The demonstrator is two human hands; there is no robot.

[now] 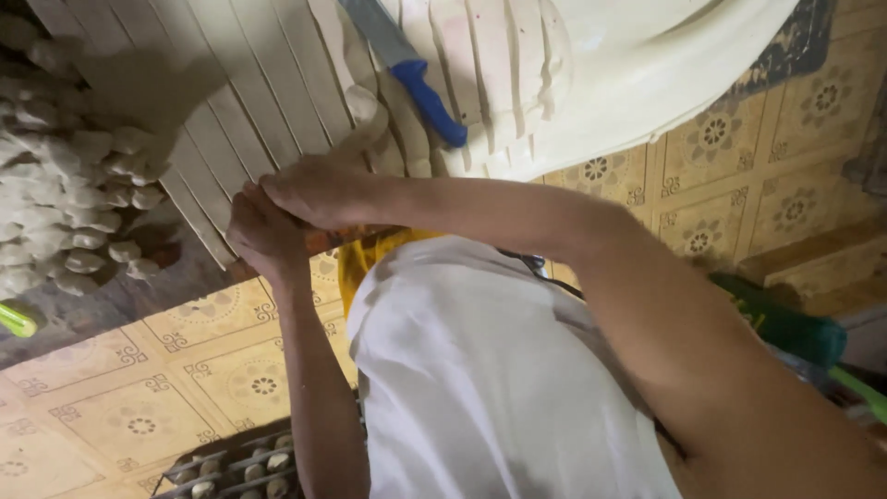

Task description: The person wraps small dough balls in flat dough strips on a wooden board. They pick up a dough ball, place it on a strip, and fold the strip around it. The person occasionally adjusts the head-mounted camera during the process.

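Note:
Pale dough cut into long strips lies on a surface at the top of the view. My right hand is curled over the near ends of the strips. My left hand is closed just under it, and the two hands touch. Both seem to pinch a strip's end, though the fingers hide most of it. A knife with a blue handle rests on a thicker uncut dough sheet, beyond my hands. A heap of small dough pieces sits to the left.
Yellow patterned flooring spreads below and to the right. A wire rack with small pieces sits at the bottom edge. A dark green object lies at the right. My white shirt fills the lower middle.

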